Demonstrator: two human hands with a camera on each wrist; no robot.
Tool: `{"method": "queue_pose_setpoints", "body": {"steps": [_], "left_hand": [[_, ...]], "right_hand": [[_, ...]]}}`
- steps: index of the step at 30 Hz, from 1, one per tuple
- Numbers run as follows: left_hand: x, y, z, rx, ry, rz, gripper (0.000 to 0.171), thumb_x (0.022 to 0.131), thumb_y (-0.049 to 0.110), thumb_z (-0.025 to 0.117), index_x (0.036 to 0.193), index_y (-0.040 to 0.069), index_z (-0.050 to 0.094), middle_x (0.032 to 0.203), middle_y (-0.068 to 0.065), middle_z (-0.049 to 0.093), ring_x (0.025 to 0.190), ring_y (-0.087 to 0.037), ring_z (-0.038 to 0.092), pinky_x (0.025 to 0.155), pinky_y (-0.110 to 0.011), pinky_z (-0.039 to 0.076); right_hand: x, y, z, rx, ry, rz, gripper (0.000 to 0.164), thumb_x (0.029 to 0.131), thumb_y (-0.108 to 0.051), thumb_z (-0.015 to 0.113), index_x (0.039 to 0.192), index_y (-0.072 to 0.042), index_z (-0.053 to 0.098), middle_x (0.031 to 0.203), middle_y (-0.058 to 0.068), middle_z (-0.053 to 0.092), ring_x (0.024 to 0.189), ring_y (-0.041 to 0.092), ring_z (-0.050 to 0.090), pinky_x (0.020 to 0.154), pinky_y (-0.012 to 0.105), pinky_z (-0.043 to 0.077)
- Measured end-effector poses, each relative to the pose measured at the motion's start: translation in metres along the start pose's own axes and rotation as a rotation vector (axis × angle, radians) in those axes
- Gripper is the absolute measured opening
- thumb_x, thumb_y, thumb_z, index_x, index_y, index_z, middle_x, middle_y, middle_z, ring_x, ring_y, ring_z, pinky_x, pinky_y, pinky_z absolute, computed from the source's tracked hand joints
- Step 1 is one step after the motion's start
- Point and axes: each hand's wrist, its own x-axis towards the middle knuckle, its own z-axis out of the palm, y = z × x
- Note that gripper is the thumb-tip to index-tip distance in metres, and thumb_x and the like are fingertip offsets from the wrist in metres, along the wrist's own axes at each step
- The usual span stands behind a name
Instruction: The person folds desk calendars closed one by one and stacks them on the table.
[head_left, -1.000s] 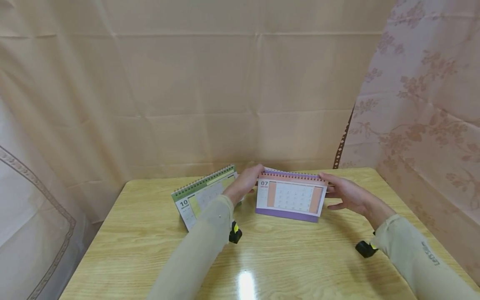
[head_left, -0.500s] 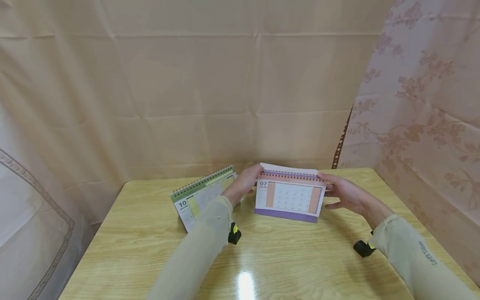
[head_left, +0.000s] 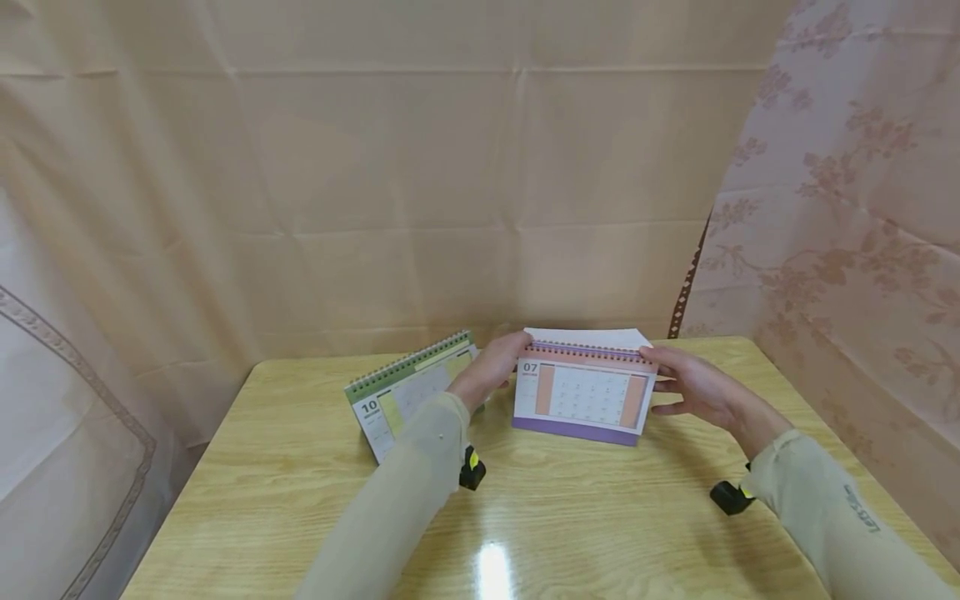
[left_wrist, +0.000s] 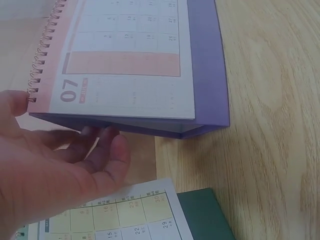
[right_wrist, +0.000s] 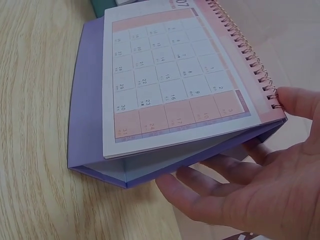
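Observation:
A purple-based desk calendar (head_left: 585,398) with a pink "07" page stands tented on the table, spiral binding uppermost. At its left top corner my left hand (head_left: 491,367) holds the binding's end, thumb on the coil and fingers behind the side, as the left wrist view shows. My right hand (head_left: 697,387) grips the opposite top corner; in the right wrist view its thumb (right_wrist: 300,102) meets the coil and the other fingers lie along the side and back. A white sheet (head_left: 588,337) sticks up behind the binding.
A green desk calendar (head_left: 412,387) showing "10" stands angled at the left, partly hidden by my left arm. Beneath is a light wood table (head_left: 585,517). A beige curtain (head_left: 375,167) hangs behind it, with a floral pink curtain (head_left: 847,250) at the right.
Behind the purple calendar's binding, the white sheet has come up and shows more than before. Both hands keep nearly the same places, and the green calendar stands as it was.

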Motion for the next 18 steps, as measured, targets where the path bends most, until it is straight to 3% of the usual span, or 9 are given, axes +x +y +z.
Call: {"method": "queue_pose_setpoints", "body": {"steps": [9,18], "left_hand": [[0.0015,0.0016,-0.0040,-0.111,0.025,-0.030,0.038,0.102,0.044,0.052,0.120,0.015,0.070,0.119,-0.001,0.063,0.117,-0.025,0.052,0.107,-0.055,0.038],[0.0016,0.0069,-0.0048,-0.080,0.089,-0.018,0.038,0.099,0.037,0.061,0.123,0.008,0.068,0.123,-0.004,0.064,0.127,-0.033,0.051,0.103,-0.052,0.044]], "right_hand": [[-0.0002,0.0005,0.0007,0.032,-0.002,-0.021,0.064,0.107,-0.047,0.045,0.148,-0.003,0.025,0.133,0.013,0.051,0.120,0.026,0.054,0.104,0.064,0.041],[-0.0016,0.0005,0.0010,0.034,0.003,-0.028,0.073,0.106,-0.049,0.046,0.156,-0.005,0.015,0.138,0.016,0.044,0.121,0.030,0.052,0.102,0.066,0.041]]}}
